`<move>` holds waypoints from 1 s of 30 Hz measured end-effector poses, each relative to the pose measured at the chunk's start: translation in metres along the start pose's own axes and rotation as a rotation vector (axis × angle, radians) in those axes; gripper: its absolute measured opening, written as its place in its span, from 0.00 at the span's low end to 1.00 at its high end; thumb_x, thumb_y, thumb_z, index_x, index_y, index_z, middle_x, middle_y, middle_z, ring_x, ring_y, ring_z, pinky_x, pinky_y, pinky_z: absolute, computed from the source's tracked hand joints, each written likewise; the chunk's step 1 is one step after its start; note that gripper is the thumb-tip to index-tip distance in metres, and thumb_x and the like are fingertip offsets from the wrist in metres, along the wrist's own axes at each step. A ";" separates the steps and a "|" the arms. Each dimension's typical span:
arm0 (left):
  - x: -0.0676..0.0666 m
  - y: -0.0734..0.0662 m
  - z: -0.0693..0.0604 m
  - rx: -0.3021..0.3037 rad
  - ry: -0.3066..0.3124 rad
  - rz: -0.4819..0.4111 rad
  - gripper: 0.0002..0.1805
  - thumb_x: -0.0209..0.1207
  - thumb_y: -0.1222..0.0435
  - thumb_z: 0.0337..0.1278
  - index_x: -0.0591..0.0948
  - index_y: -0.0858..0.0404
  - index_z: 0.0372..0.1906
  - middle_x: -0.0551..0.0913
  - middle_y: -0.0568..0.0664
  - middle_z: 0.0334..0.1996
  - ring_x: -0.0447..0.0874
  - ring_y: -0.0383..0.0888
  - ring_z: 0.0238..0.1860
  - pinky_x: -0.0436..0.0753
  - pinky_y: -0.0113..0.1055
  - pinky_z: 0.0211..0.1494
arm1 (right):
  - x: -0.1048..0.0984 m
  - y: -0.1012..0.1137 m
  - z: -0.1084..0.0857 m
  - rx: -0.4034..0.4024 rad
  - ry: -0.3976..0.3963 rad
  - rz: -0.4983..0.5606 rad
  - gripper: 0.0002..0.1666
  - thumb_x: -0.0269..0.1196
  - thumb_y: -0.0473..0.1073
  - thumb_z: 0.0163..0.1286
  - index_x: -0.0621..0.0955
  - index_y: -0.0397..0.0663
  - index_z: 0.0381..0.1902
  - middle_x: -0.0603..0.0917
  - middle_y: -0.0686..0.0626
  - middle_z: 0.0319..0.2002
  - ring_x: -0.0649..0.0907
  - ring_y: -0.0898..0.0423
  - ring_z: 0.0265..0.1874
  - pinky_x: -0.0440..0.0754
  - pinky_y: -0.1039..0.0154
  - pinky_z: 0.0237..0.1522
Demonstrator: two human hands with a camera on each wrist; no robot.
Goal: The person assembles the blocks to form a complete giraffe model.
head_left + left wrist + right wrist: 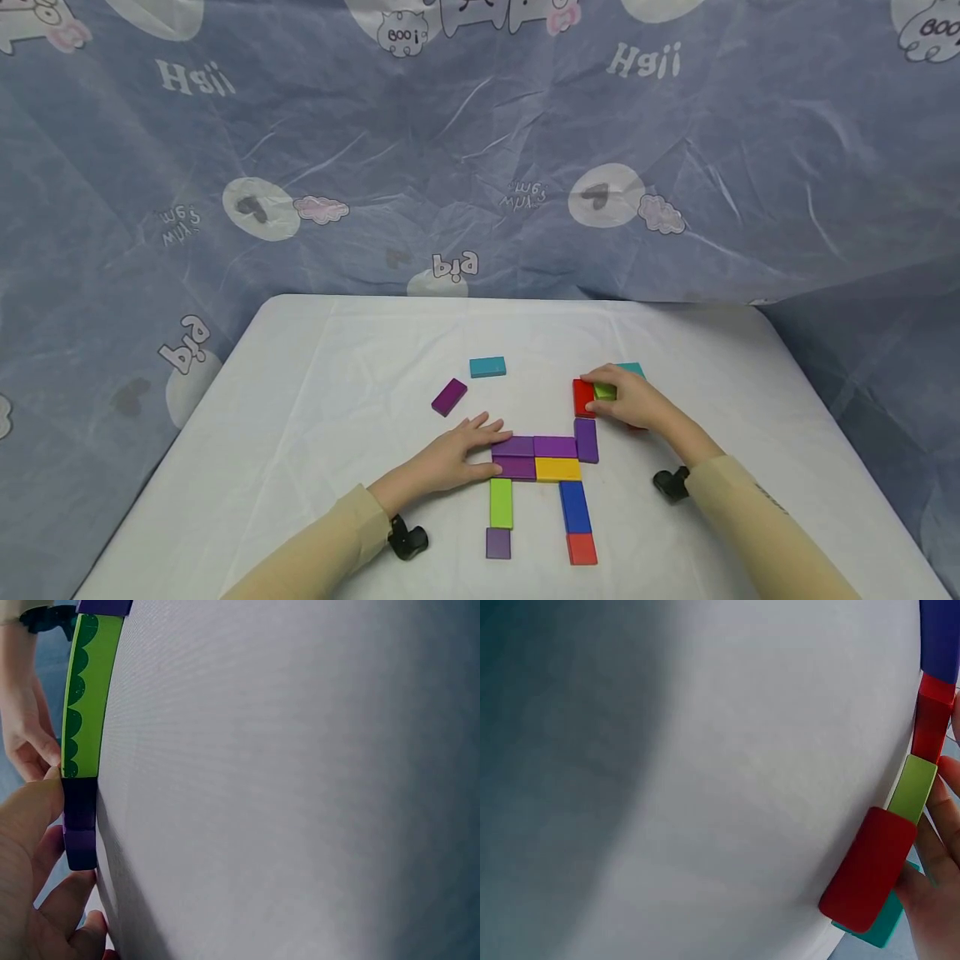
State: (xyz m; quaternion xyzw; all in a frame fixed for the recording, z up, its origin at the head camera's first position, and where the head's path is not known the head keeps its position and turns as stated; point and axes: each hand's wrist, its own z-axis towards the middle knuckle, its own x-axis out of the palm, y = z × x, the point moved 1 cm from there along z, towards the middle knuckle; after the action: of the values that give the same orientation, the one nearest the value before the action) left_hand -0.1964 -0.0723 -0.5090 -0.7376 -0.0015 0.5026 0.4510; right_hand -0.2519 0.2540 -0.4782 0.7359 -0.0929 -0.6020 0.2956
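Observation:
My left hand rests at the left end of a block layout, its spread thumb and forefinger touching a dark purple block and a purple block. Thumb and forefinger of my right hand pinch a red block, which stands above an upright-lying purple block. A green block sits partly under that hand. Beyond it shows a teal block; another red block is mostly hidden from the head view. A second purple block and a yellow block complete the middle rows.
Below the rows, a lime green block meets a small purple block, and a blue block meets a red block. Loose on the white table lie a purple block and a teal block.

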 end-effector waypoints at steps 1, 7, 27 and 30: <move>0.000 0.000 0.000 0.001 -0.001 0.001 0.29 0.61 0.52 0.64 0.72 0.49 0.70 0.66 0.44 0.74 0.50 0.48 0.79 0.52 0.50 0.80 | 0.000 0.000 0.000 0.000 -0.003 -0.002 0.31 0.68 0.46 0.65 0.77 0.42 0.63 0.75 0.36 0.61 0.74 0.38 0.59 0.72 0.38 0.65; 0.000 0.002 0.000 0.005 -0.008 0.005 0.30 0.61 0.51 0.64 0.72 0.49 0.70 0.66 0.44 0.74 0.50 0.48 0.79 0.53 0.50 0.80 | 0.001 0.001 -0.001 -0.015 -0.020 -0.012 0.30 0.69 0.46 0.65 0.78 0.42 0.62 0.77 0.37 0.60 0.75 0.39 0.58 0.71 0.38 0.65; -0.002 0.000 0.001 0.004 -0.003 0.004 0.30 0.62 0.52 0.64 0.72 0.50 0.70 0.66 0.44 0.73 0.50 0.48 0.79 0.52 0.50 0.80 | -0.001 0.004 -0.002 -0.051 -0.021 -0.015 0.28 0.69 0.45 0.64 0.79 0.42 0.61 0.79 0.37 0.58 0.76 0.39 0.58 0.74 0.38 0.63; -0.002 0.001 0.001 0.004 -0.005 0.004 0.30 0.62 0.52 0.64 0.73 0.49 0.70 0.66 0.44 0.73 0.50 0.48 0.79 0.52 0.50 0.80 | 0.000 0.003 -0.002 -0.048 -0.019 -0.013 0.28 0.69 0.46 0.64 0.79 0.42 0.61 0.79 0.37 0.58 0.76 0.39 0.58 0.73 0.38 0.63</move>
State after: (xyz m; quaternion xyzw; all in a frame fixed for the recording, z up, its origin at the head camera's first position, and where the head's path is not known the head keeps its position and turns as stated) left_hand -0.1987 -0.0729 -0.5087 -0.7355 -0.0002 0.5052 0.4515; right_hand -0.2498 0.2517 -0.4760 0.7235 -0.0765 -0.6130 0.3081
